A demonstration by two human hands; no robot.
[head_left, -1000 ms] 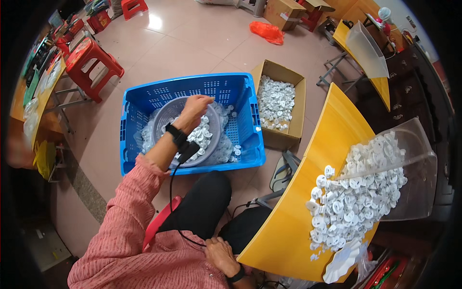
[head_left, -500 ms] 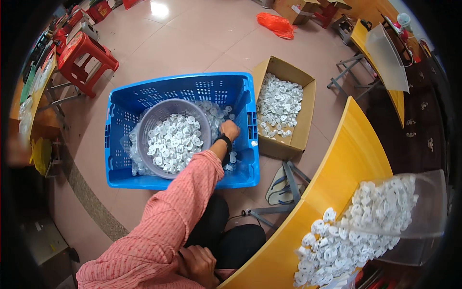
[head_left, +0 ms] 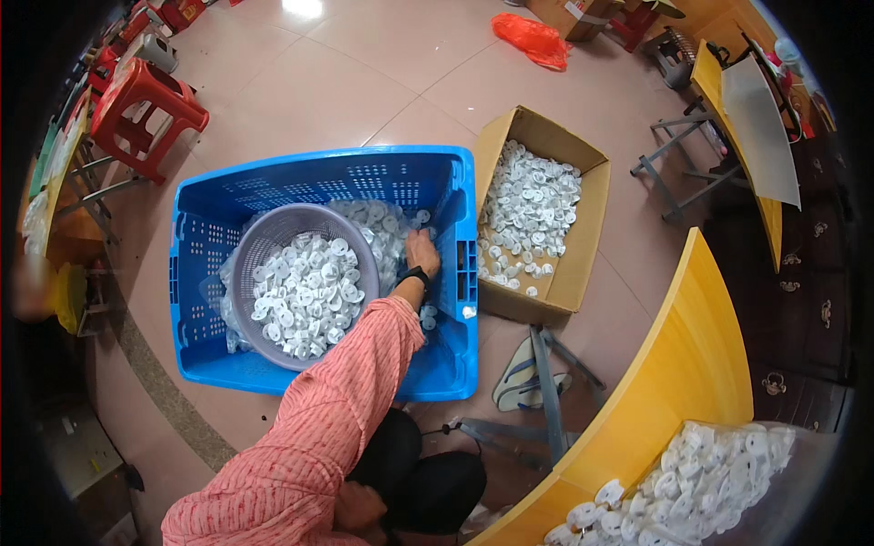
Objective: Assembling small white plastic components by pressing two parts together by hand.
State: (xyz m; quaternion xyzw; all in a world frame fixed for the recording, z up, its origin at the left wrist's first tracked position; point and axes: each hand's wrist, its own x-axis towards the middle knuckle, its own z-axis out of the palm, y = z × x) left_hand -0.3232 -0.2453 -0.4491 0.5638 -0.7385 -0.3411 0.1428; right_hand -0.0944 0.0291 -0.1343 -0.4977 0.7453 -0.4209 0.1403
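My left hand [head_left: 421,254], with a dark band at its wrist, reaches into the blue crate [head_left: 185,350] by its right wall. Its fingers look closed against clear bags [head_left: 389,238] of white round parts; what they grip cannot be made out. Beside it in the crate sits a grey-purple plastic colander [head_left: 238,305], heaped with white round plastic parts [head_left: 305,293]. My right hand [head_left: 360,506] lies low near my lap, partly behind the pink left sleeve, its fingers mostly hidden.
A cardboard box [head_left: 583,241] of similar parts stands against the crate's right side. More parts [head_left: 683,487] lie heaped on the yellow wooden table [head_left: 655,355] at lower right. Sandals [head_left: 528,382] lie by metal table legs [head_left: 551,400]. A red stool [head_left: 150,114] stands at far left.
The view has shifted, so the crate and colander appear lower and further left. My left hand stays inside the crate's right side, now further from the near edge. My right hand is more covered by the sleeve.
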